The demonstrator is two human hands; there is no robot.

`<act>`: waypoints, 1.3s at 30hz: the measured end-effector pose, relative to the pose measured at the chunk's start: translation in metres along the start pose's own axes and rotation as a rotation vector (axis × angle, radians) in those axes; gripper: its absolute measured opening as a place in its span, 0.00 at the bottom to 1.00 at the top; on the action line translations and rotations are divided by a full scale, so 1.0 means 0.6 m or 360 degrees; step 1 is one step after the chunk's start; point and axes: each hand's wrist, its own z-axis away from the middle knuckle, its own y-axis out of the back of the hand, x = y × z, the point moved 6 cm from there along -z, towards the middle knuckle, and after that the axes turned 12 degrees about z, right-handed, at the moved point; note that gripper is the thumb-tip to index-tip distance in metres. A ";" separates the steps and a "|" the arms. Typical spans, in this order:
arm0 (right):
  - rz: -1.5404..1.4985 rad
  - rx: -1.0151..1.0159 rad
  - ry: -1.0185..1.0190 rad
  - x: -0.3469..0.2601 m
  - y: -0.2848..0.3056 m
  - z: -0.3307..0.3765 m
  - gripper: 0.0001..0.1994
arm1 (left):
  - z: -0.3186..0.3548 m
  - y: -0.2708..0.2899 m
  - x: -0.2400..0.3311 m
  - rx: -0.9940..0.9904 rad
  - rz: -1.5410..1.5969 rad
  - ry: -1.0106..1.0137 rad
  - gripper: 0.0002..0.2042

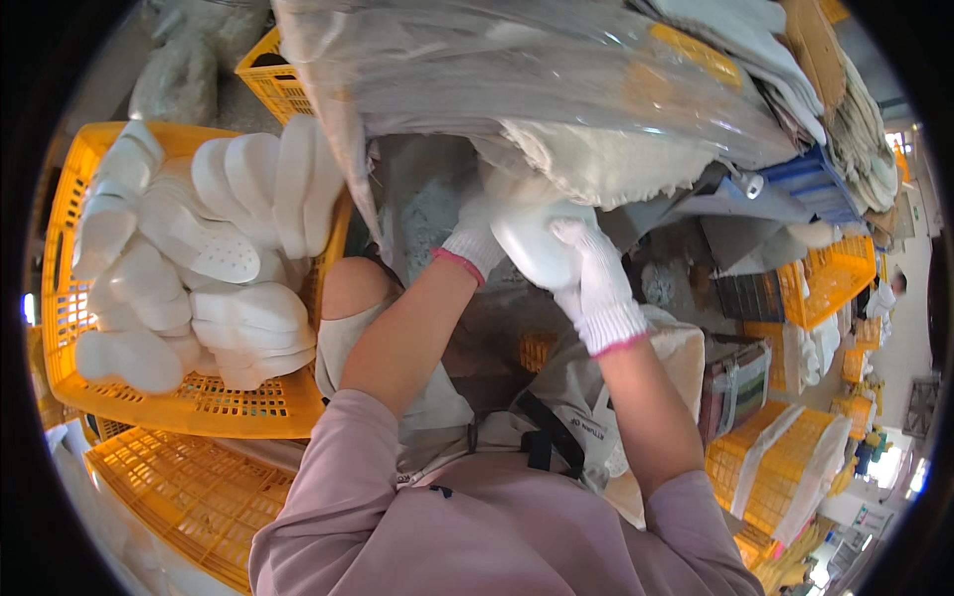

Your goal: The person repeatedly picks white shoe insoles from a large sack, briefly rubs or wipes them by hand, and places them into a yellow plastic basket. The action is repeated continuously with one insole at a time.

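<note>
Both my hands wear white knit gloves with pink cuffs. A smooth white shoe insole [532,243] is gripped between them in front of my chest. My left hand [475,238] takes its left end and my right hand [596,283] wraps its right side. The piece sits just below a fuzzy cream sheet [596,159] that hangs from a pile wrapped in clear plastic [517,70]. Left of my hands stands a yellow plastic crate [199,402] heaped with several white insoles [199,268].
An empty yellow crate [179,492] lies at the lower left. More yellow crates [785,457] and a blue tray [815,179] crowd the right side. Stacked fabric and cardboard [825,60] fill the top right. My knee [353,288] shows under my left forearm.
</note>
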 end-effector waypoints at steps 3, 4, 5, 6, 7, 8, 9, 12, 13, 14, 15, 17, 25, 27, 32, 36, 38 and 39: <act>-0.0014 -0.0011 -0.0085 0.022 0.008 0.002 0.18 | 0.014 -0.022 0.002 0.0389 0.1028 0.0414 0.24; -0.0056 0.0053 -0.0260 0.037 0.018 0.008 0.17 | 0.025 -0.028 0.010 0.0591 0.0803 0.0530 0.24; -0.0067 0.0040 -0.0208 0.040 0.024 0.008 0.17 | 0.046 -0.039 0.019 0.0895 0.0587 0.0646 0.23; -0.0073 0.0055 -0.0152 0.038 0.028 0.001 0.17 | 0.039 -0.049 0.031 0.0876 0.0638 0.0591 0.23; -0.0091 0.0099 -0.0125 0.038 0.032 0.000 0.17 | 0.040 -0.068 0.038 0.0844 0.0782 0.0595 0.22; -0.0096 0.0085 -0.0063 0.036 0.031 0.000 0.18 | 0.036 -0.071 0.047 0.0845 0.0827 0.0548 0.20; -0.0034 0.0116 -0.0074 0.037 0.032 0.010 0.18 | 0.046 -0.080 0.058 0.0850 0.0711 0.0473 0.19; -0.0100 0.0068 -0.0318 0.068 0.056 0.054 0.18 | 0.086 -0.098 0.057 0.0834 0.0758 0.0569 0.17; 0.0089 0.0286 -0.0470 0.087 0.094 0.085 0.18 | 0.114 -0.107 0.052 0.0784 0.0649 0.0645 0.18; 0.0274 0.0143 -0.0354 0.090 0.121 0.103 0.18 | 0.138 -0.108 0.058 0.0808 0.0556 0.0734 0.19; 0.0449 0.0133 -0.0344 0.104 0.169 0.130 0.18 | 0.163 -0.120 0.076 0.0620 0.0106 0.0659 0.19; 0.0834 0.0193 -0.0282 0.120 0.294 0.187 0.17 | 0.224 -0.138 0.121 -0.0170 -0.0990 0.0966 0.16; 0.3480 -0.0156 -0.0209 0.145 0.595 0.330 0.16 | 0.419 0.109 0.533 0.0555 -0.3465 -0.0345 0.18; 0.2945 -0.0110 -0.0347 0.144 0.579 0.302 0.17 | 0.400 0.197 0.567 0.0432 -0.3018 0.0009 0.17; 0.2461 0.0168 0.0189 0.074 0.447 0.206 0.22 | 0.386 0.218 0.653 0.1114 -0.3125 0.0097 0.13; 0.2218 0.0151 0.0393 0.049 0.331 0.209 0.21 | 0.517 0.132 0.555 0.1363 -0.2844 0.0123 0.09; 0.2210 0.0075 0.0410 0.067 0.288 0.206 0.20 | 0.544 0.105 0.475 0.1164 -0.3092 0.0088 0.10; 0.2158 0.0108 0.0423 0.073 0.276 0.202 0.19 | 0.550 0.108 0.466 0.1210 -0.3178 0.0152 0.10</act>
